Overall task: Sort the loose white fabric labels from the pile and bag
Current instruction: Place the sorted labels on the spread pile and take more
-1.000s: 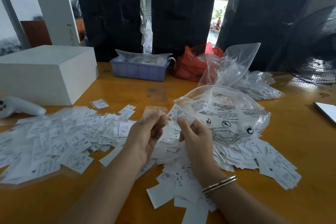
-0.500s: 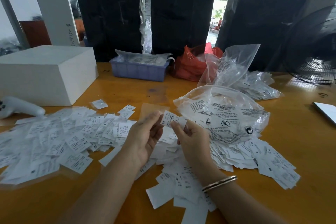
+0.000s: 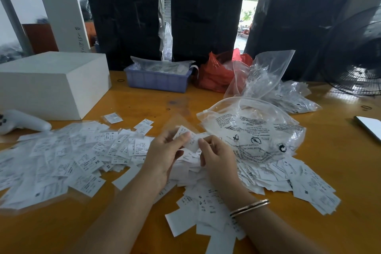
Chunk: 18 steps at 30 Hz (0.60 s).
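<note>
Both hands close together, left hand and right hand, fingers curled, pinching.

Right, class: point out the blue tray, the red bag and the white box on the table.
blue tray [image 3: 157, 84]: head view, on its front wall.
red bag [image 3: 216, 74]: head view, on its crumpled front.
white box [image 3: 43, 97]: head view, on its front face.

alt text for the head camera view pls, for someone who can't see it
Two bare hands, left hand and right hand, pinch a white label above a pile of labels spread over an orange table. A clear printed bag lies just right of the hands, a white box at far left.
</note>
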{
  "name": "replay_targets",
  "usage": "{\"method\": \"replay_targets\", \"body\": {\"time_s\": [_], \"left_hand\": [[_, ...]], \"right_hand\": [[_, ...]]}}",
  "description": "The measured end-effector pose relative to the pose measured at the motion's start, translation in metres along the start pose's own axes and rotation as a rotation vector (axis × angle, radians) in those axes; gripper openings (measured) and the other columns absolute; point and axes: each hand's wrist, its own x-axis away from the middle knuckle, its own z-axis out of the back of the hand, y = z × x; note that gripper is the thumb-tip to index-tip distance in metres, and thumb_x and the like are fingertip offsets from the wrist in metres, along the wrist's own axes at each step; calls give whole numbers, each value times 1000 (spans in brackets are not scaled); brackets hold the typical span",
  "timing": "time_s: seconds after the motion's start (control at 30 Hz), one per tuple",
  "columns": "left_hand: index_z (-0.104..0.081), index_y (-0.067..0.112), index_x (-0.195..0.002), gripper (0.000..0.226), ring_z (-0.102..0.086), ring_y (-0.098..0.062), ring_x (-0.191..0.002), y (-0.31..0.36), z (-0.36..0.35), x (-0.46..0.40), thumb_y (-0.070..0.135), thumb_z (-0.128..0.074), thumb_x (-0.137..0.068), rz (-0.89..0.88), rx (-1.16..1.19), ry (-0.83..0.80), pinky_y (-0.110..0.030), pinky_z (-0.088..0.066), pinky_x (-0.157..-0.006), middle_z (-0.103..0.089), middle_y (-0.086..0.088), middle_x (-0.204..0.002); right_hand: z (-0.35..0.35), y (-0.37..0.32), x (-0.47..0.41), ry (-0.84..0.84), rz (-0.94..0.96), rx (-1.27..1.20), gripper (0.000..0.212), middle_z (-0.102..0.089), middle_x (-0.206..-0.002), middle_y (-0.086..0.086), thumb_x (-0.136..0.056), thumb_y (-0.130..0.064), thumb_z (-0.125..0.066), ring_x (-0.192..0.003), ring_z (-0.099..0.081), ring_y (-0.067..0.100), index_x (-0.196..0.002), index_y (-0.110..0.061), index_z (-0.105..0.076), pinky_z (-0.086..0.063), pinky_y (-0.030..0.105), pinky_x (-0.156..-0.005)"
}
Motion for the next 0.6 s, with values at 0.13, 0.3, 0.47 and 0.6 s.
{"method": "replay_targets", "body": {"time_s": [0.13,0.3,0.47,0.6], "left_hand": [[-69,16,-97,24,-68,-14,-85,-6,-8,3,30,-74,-78,-16,-67,-17,-25,-48,-69,-73,-1,-88],[-72,20,-90,6,-66,-3,-70,-3,-3,-1,19,-69,-85,-27,-10,-8,-22,-47,-66,-72,6,-77],[-68,18,-99,22,-70,-10,-81,-9,-8,3,28,-74,-80,-44,-155,-60,-24,-52,-70,-74,4,-83],[-66,21,-98,25,-71,-10,-80,-9,-11,4,31,-76,-78,-90,-235,-36,-26,-55,-72,-74,4,-84]], "right_hand": [[0,-1,0,22,-2,-66,26,-50,-44,-4,-92,-26,-58,-41,-41,4,-69,-15,-60,-34,15,-44],[4,-1,-1,79,-75,-220,29,-51,-45,-5,-92,-26,-59,-41,-43,2,-64,-20,-60,-37,13,-45],[4,-4,0,95,-90,-228,32,-53,-44,-3,-90,-28,-62,-37,-42,1,-58,-23,-63,-36,12,-42],[3,-4,-1,94,-79,-178,23,-56,-46,-1,-91,-30,-60,-42,-48,5,-71,-21,-68,-40,16,-48]]}}
